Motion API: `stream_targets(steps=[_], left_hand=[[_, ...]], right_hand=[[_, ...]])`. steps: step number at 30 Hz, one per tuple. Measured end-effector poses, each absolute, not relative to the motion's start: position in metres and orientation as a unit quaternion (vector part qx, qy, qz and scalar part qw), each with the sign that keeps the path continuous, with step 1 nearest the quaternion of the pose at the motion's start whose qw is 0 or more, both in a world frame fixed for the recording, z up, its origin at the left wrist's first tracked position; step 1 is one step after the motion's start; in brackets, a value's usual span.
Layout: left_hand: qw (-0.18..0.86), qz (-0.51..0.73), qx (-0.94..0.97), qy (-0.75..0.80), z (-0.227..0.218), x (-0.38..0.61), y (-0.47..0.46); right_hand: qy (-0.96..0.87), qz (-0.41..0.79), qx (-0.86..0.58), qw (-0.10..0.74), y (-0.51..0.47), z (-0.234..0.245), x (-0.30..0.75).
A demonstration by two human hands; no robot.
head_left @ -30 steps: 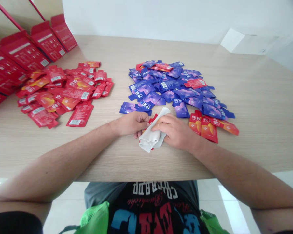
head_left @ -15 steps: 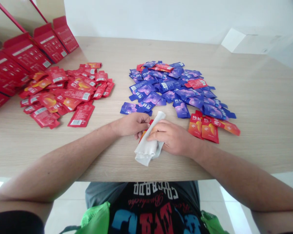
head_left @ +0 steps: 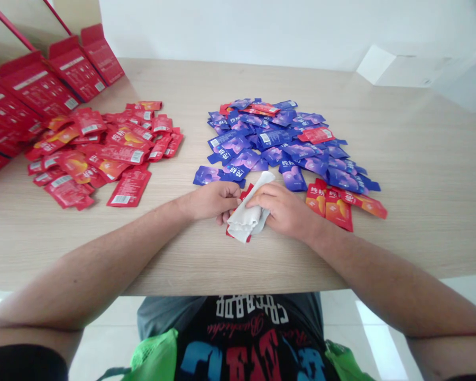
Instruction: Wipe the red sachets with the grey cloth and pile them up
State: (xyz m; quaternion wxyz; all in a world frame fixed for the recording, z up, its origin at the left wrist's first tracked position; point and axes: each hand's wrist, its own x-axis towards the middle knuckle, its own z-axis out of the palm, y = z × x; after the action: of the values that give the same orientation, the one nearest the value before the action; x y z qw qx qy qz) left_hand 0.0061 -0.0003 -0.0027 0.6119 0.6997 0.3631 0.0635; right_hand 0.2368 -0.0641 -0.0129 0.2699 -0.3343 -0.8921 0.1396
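My left hand (head_left: pixel 213 201) pinches the edge of a red sachet (head_left: pixel 246 193) that lies on the wooden table (head_left: pixel 182 254), mostly hidden under a white cloth (head_left: pixel 246 216). My right hand (head_left: pixel 282 210) is closed on that cloth and presses it onto the sachet. Just beyond my hands lies a heap of blue sachets (head_left: pixel 277 145) with a few red ones mixed in. Three red sachets (head_left: pixel 337 203) lie right of my right hand.
A pile of red sachets (head_left: pixel 99 151) is spread at the left. Red cartons (head_left: pixel 35 90) lie open along the far left edge. A white box (head_left: pixel 396 69) stands at the back right. A green bag (head_left: pixel 154 360) sits in my lap.
My right hand slid the cloth toward me along the sachet, then pushed it back away again. My left hand stayed put on the sachet.
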Motion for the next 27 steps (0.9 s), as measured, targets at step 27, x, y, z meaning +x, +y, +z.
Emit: stream_targets(steps=[27], left_hand=[[0.375,0.138,0.824,0.402,0.021,-0.010,0.011]], right_hand=[[-0.788,0.060,-0.413,0.452,-0.062,0.012,0.254]])
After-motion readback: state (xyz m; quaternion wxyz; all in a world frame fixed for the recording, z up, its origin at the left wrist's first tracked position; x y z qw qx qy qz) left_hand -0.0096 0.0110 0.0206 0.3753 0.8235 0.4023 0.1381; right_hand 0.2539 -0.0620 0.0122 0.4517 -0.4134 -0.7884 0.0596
